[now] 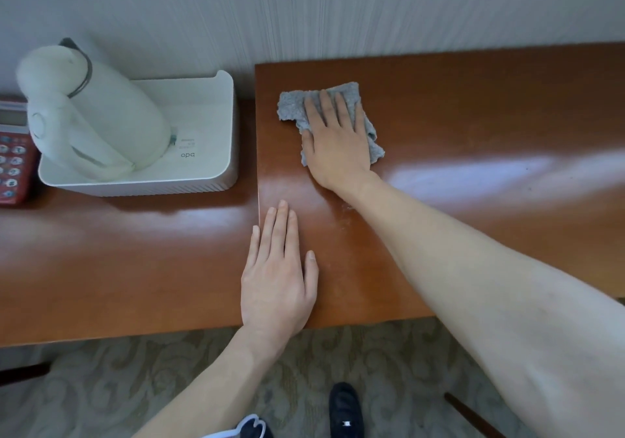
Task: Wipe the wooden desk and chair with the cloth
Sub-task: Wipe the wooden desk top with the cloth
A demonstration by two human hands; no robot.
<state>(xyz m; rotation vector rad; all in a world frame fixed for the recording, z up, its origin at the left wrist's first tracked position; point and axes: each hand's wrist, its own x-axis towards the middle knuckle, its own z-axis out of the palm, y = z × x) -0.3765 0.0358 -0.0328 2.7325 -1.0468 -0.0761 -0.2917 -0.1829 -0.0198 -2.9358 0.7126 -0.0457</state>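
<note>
The right hand point(334, 140) lies flat on a grey cloth point(294, 104), fingers straight and slightly spread, pressing it onto the wooden desk point(473, 116) close to the back left corner of the raised desk panel, just in front of the wall point(338, 8). The cloth is crumpled, and its edges stick out past the fingers to the left and past the hand on the right. The left hand point(279, 278) rests palm down on the bare wood near the front edge of the desk, fingers straight and together, holding nothing; its little finger lies along the left edge of the raised panel. The two hands are apart, the right one further back than the left. To the left, on the lower part of the desk, stands a white tray point(216, 140) with a white kettle point(88, 113) in it, the kettle filling the left half of the tray. At the far left edge of the desk a red phone point(13, 157) with round buttons shows partly, just beside the tray. The wood is glossy and reflects pale light across its middle. Below the front edge lies a patterned carpet point(135, 380), with a black shoe point(345, 410) on it. No chair can be made out clearly.
</note>
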